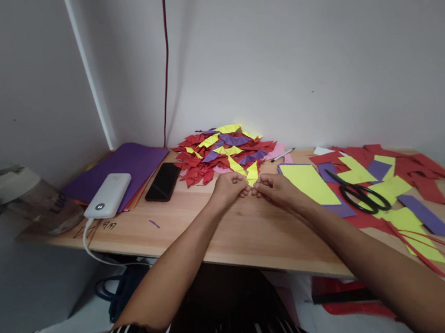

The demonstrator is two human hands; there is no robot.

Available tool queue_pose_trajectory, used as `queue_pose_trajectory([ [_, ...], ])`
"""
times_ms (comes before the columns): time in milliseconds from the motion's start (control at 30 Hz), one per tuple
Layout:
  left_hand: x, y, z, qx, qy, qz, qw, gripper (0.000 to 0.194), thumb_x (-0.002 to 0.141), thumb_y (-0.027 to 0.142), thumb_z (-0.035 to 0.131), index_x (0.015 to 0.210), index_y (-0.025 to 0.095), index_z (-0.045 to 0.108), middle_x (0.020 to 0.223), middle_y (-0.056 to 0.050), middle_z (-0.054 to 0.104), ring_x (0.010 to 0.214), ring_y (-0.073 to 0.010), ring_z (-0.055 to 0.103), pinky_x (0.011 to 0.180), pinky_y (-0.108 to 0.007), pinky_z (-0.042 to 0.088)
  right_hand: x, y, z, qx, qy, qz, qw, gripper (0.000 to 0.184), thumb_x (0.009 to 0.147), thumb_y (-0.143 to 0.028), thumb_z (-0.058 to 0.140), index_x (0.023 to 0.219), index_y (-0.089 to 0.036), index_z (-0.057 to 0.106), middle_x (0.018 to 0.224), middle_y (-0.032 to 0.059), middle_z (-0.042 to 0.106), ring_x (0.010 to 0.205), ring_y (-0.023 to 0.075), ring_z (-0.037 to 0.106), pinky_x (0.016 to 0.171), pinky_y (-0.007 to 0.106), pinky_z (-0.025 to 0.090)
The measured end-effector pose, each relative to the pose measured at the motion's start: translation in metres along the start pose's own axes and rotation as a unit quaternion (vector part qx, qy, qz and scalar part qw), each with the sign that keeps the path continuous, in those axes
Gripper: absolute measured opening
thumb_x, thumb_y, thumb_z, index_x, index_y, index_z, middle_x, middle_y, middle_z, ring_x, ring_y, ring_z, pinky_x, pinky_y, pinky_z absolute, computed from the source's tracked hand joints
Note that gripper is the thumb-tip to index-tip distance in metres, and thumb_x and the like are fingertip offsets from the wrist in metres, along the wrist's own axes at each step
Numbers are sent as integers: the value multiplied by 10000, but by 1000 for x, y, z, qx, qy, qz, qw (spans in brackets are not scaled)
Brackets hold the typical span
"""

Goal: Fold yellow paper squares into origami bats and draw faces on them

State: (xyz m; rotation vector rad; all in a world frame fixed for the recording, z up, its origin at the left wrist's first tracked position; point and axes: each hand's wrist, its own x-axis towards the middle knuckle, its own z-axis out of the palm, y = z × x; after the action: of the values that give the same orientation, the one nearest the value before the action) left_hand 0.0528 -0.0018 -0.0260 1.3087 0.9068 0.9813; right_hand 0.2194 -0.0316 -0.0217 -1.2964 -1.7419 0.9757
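Observation:
Both hands meet over the middle of the wooden table (pixel 235 243), pinching a small folded piece of yellow paper (pixel 252 174) between them. My left hand (pixel 231 186) grips its left side with thumb and fingers. On its right side, my right hand (pixel 272 185) closes in the same way. Part of the paper is covered by the fingertips. Just behind the hands lies a pile of folded red, yellow and purple paper pieces (pixel 202 172). A stack of yellow sheets (pixel 310 183) on purple paper lies right of my right hand.
Black-handled scissors (pixel 365 197) rest among red, yellow and purple scraps (pixel 429 218) at right. A pen (pixel 283 154) lies near the wall. Leftward are a phone (pixel 163 182), a white power bank (pixel 109 195) with cable, purple sheets (pixel 137 160) and a clear bottle (pixel 47 205).

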Motion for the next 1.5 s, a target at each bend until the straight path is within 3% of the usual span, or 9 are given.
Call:
queue_pose_trajectory([
  [367,0,0,0,24,6,16,1000,70,710,74,576,709,121,524,514,32,570,398,-48,494,450,-164,405,-1,-6,0,15,-2,23,1000,220,738,-378,638,676,-169,604,646,28,667,544,112,552,499,221,391],
  [500,-1,-2,-3,49,5,53,997,56,735,137,570,766,145,523,529,47,548,407,-55,465,450,-173,368,-2,-7,-3,46,-11,34,998,306,747,-471,648,722,-168,611,610,1,627,451,76,454,440,206,332],
  [633,-5,2,-5,93,3,97,991,41,722,154,585,727,149,544,545,54,519,467,-59,451,489,-177,327,0,-1,-3,98,20,48,994,430,787,-604,558,778,-175,581,670,15,638,438,65,429,426,209,328],
  [800,-8,6,-4,132,14,134,982,50,696,145,615,670,139,572,564,53,501,553,-68,444,540,-179,320,2,3,1,150,36,67,986,431,716,-579,664,694,-175,514,625,-2,607,422,49,404,410,201,300],
  [900,-5,4,-3,103,13,113,988,48,748,161,580,790,139,585,598,37,553,549,-76,501,537,-181,371,2,3,2,180,46,70,980,416,694,-543,700,694,-184,491,672,7,631,437,47,413,412,197,304],
  [1033,-1,0,0,-1,27,29,999,174,758,116,588,913,144,513,604,38,585,536,-92,585,527,-195,454,4,6,4,211,65,68,973,415,669,-535,721,677,-195,484,743,39,666,478,64,453,426,209,343],
  [1300,-2,-2,1,-12,-1,-16,1000,290,631,170,790,782,96,553,583,-17,635,506,-103,617,483,-188,482,3,1,4,246,82,70,963,446,611,-543,747,657,-207,458,721,54,667,579,114,554,476,230,407],
  [1500,-1,-1,0,-3,-8,-6,1000,156,714,151,708,734,97,563,611,-44,666,480,-85,600,459,-173,465,3,-1,4,262,79,78,959,459,574,-539,774,666,-206,472,724,54,671,576,113,552,491,239,425],
])
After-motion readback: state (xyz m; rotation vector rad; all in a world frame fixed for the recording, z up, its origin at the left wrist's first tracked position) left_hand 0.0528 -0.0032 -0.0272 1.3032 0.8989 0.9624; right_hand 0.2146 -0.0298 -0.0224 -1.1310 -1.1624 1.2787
